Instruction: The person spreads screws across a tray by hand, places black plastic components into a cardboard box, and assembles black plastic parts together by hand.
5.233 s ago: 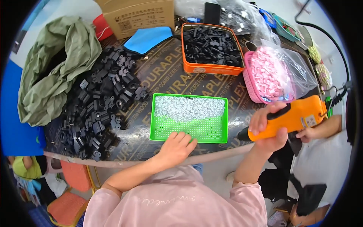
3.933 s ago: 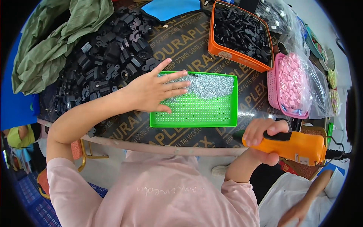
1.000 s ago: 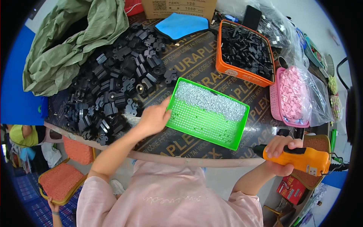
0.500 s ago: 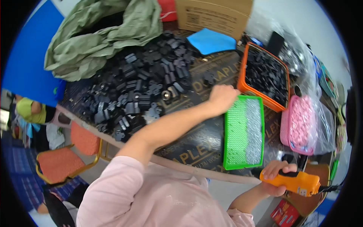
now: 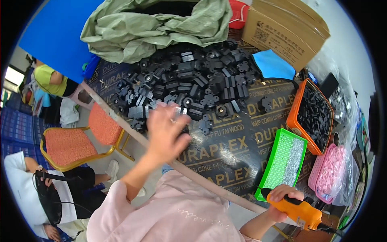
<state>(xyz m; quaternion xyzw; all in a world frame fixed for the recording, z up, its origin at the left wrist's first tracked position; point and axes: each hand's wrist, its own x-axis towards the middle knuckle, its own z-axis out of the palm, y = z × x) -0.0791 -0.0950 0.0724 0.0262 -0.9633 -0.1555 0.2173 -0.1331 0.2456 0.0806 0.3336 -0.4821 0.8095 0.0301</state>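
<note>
My left hand (image 5: 167, 130) is open, its fingers spread over the near edge of a heap of black plastic parts (image 5: 193, 74). Nothing shows in its grasp, though the fingers are slightly blurred. My right hand (image 5: 283, 197) is wrapped round an orange and black electric screwdriver (image 5: 300, 211) with a cable at its rear end. The driver's thin bit points left, close to the near end of a green tray (image 5: 267, 173). Small silvery pieces that look like screws (image 5: 293, 159) lie along the tray's right side.
An orange bin (image 5: 297, 121) of small black pieces stands beyond the tray, with a pink basket (image 5: 314, 177) to the right. Behind the heap are a green woven sack (image 5: 121, 36), a blue cloth (image 5: 274, 66) and a cardboard box (image 5: 278, 34). Chairs (image 5: 70, 147) and a seated person (image 5: 52, 193) are at left.
My left hand has moved left from the tray's far end to the heap, its fingers now spread. My right hand still holds the screwdriver, now nearer the tray. The whole view has shifted.
</note>
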